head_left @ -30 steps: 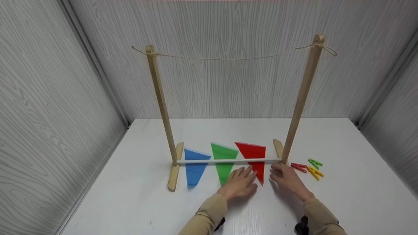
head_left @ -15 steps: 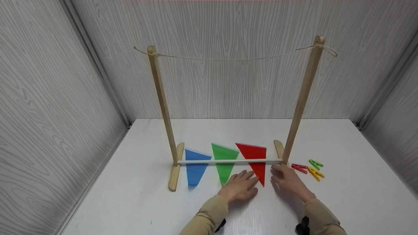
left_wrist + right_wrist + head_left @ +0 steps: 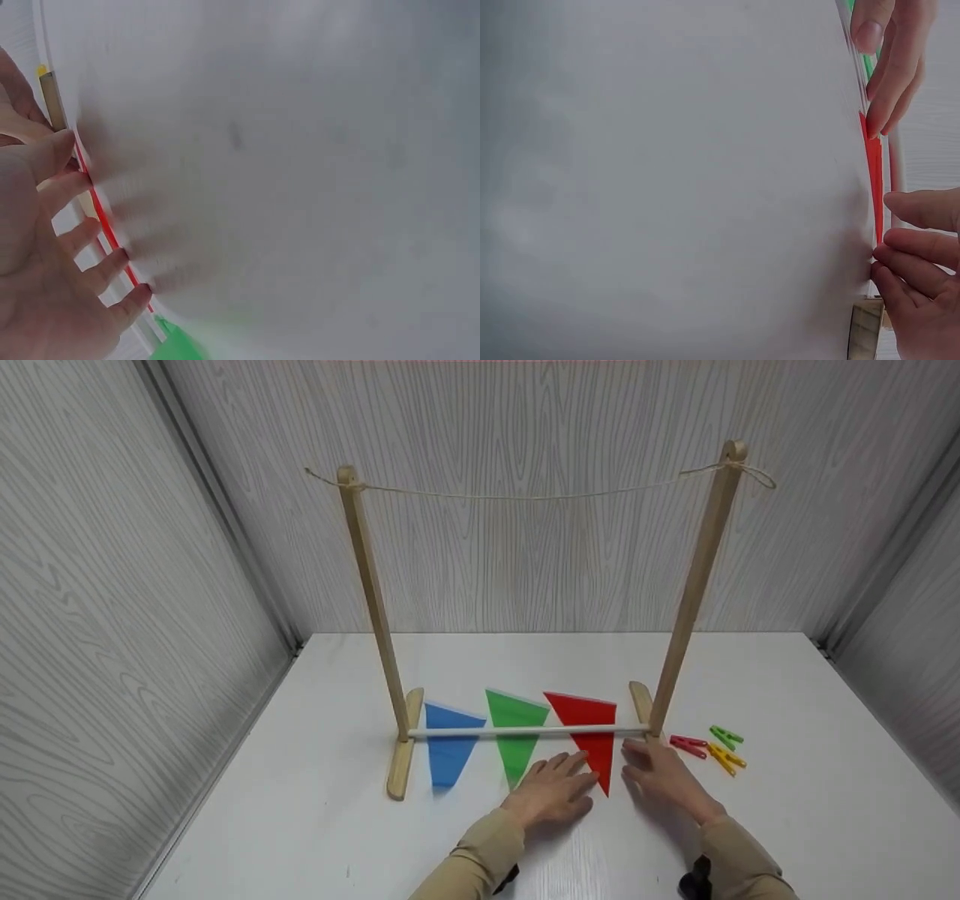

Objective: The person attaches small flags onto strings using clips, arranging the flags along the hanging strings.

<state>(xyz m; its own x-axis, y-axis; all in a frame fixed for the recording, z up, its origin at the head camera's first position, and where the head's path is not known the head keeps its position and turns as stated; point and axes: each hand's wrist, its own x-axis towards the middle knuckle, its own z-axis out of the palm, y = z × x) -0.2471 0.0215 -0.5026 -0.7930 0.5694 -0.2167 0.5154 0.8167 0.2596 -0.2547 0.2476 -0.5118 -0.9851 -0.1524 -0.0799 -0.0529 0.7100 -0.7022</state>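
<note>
In the head view a red pennant (image 3: pixel 581 710) lies flat on the table under the white crossbar (image 3: pixel 519 731) of a wooden stand. My left hand (image 3: pixel 550 793) touches its left edge with spread, fairly straight fingers. Just off its right edge, my right hand (image 3: pixel 664 778) rests by the stand's right foot (image 3: pixel 640 699), fingers loosely bent and holding nothing visible. A green pennant (image 3: pixel 512 707) and a blue pennant (image 3: pixel 448 759) lie to the left, also crossed by the bar. The left wrist view shows the fingers of my left hand (image 3: pixel 52 262) along the red pennant (image 3: pixel 107 226).
Two wooden posts, left (image 3: pixel 367 585) and right (image 3: pixel 694 585), rise from the feet. A string (image 3: pixel 517 498) hangs between their tops. Red (image 3: pixel 688 745), yellow (image 3: pixel 725 759) and green (image 3: pixel 726 736) clothespins lie right of the stand. Patterned panels enclose the table.
The red pennant has slid slightly right and toward me. My left fingertips have shifted a little right and nearer with it. The right hand stays almost in place.
</note>
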